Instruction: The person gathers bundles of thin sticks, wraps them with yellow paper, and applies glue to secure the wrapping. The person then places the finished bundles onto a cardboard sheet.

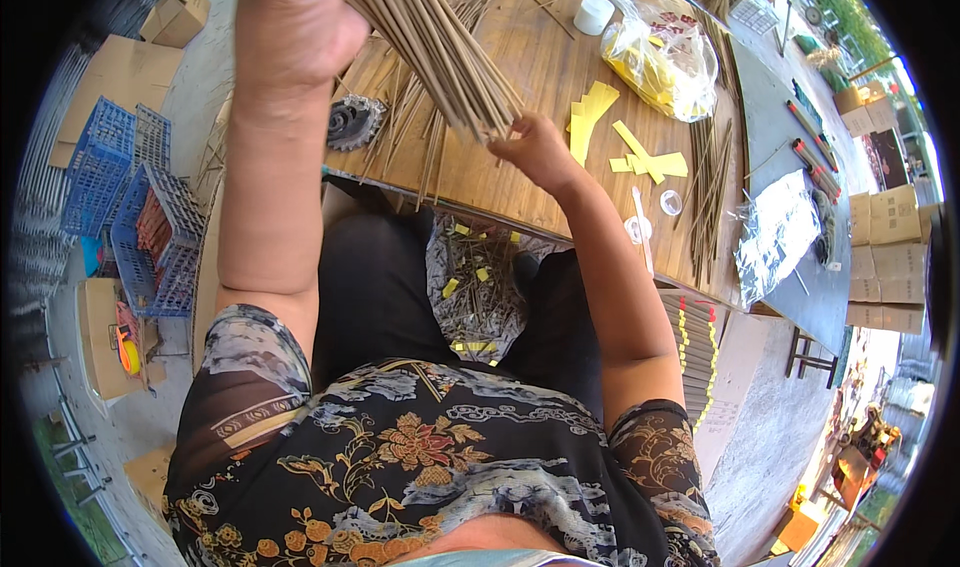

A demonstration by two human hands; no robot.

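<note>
A thick bundle of thin brown incense sticks (440, 57) slants above the wooden table, tilted down to the right. My left hand (300, 32) is closed round its upper part; most of those fingers lie past the top edge of the view. At the lower ends of the sticks is my right hand (540, 154), thumb and fingers closed against the tips. More loose sticks (405, 127) lie on the table under and beside the bundle. To the right of my right hand are yellow paper strips (592, 117), some crossed over one another.
A clear plastic bag (665, 57) with yellow paper stands beside a white roll (593, 14). A dark toothed metal part (353, 124) sits at the table's left edge. Rows of sticks (710, 202) lie at right, near crumpled plastic (778, 232). Blue crates (150, 237) stand left.
</note>
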